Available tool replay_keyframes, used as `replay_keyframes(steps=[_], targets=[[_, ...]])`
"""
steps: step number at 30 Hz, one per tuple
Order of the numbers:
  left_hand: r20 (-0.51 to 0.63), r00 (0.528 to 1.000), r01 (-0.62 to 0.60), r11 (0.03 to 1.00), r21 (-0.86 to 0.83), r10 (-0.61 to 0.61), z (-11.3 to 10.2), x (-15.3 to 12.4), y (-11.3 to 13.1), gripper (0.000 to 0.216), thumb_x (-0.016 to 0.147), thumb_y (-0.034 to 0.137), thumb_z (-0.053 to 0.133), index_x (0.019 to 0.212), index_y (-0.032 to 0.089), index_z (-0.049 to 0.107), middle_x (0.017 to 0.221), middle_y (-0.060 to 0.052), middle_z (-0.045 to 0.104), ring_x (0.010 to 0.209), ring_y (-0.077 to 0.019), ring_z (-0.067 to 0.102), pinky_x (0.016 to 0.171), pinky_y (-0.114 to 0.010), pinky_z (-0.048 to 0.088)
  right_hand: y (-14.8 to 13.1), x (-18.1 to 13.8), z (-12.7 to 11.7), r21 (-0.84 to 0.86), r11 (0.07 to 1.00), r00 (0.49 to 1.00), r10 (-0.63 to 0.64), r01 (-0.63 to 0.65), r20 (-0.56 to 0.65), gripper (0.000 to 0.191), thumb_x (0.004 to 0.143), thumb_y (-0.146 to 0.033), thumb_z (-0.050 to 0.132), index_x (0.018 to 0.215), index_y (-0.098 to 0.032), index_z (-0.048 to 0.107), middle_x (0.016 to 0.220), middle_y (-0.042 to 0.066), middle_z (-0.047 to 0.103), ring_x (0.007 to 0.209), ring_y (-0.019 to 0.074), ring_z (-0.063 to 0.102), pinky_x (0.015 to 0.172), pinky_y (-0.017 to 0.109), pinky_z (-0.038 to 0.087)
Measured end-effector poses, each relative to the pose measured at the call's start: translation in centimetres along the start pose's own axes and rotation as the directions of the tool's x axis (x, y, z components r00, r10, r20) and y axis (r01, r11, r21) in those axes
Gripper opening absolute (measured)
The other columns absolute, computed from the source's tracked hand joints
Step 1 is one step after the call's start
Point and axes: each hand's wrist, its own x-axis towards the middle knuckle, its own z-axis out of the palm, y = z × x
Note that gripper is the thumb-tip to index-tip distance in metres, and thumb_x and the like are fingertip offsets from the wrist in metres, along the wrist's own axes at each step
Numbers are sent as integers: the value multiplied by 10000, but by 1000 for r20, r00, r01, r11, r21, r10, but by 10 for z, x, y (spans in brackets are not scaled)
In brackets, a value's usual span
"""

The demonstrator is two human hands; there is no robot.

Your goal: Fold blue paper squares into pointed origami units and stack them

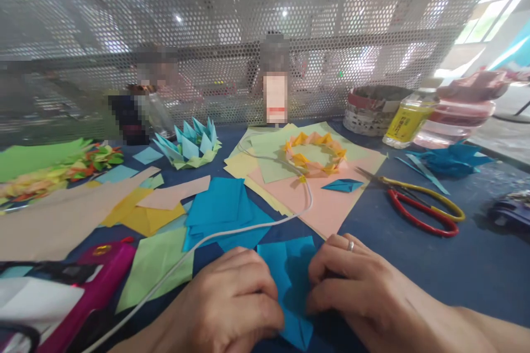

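Note:
My left hand point(234, 300) and my right hand point(351, 281) press down on either side of a blue sheet of paper point(290, 276) at the near edge of the dark blue table point(414, 253). Both hands have their fingers curled and pinched on the paper's folds. A ring shows on my right hand. Just beyond lies a stack of blue paper squares point(223, 212). A small folded blue piece point(343, 185) rests on a pink sheet point(327, 207).
A white cable point(248, 226) crosses the papers. Yellow-and-red scissors point(418, 204) lie to the right. An orange-yellow paper ring point(315, 153), a blue-green paper crown point(190, 143), a yellow bottle point(408, 121), a basket point(372, 107) and a pink case point(99, 281) surround them. A perforated screen stands behind.

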Motion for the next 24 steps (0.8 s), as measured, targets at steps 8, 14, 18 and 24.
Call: replay_keyframes(steps=[8,14,18,24], targets=[[-39,997,71,995,-76,-74,7,1,2,206,960,128,500,849,207,655,749,39,631,735,-84,601,698,-194,469,-19,4,-15,-145,973,958,-137,178,251,339,1000,-149,373,998,-234,701,994,50,709,914,183,615,824,311,488],[-173,979,108,994,-6,-108,17,2,2,129,952,204,546,878,218,650,740,36,633,716,-115,601,708,-236,503,2,2,2,-135,927,935,-338,350,108,230,987,-172,466,911,-200,680,930,14,685,777,145,579,676,278,440],[-304,944,154,985,72,-126,21,6,8,126,976,302,508,1012,263,623,766,54,657,720,-117,629,686,-214,521,-1,4,-2,-120,939,938,-298,321,176,185,961,-168,508,947,-200,689,951,23,691,821,161,593,728,286,463],[-214,961,181,983,15,-174,20,4,8,114,879,135,594,830,219,534,769,52,613,732,-98,589,667,-176,503,-20,8,-17,-152,965,953,-173,216,250,318,956,-110,397,954,-207,700,989,51,712,869,170,618,784,279,505]])
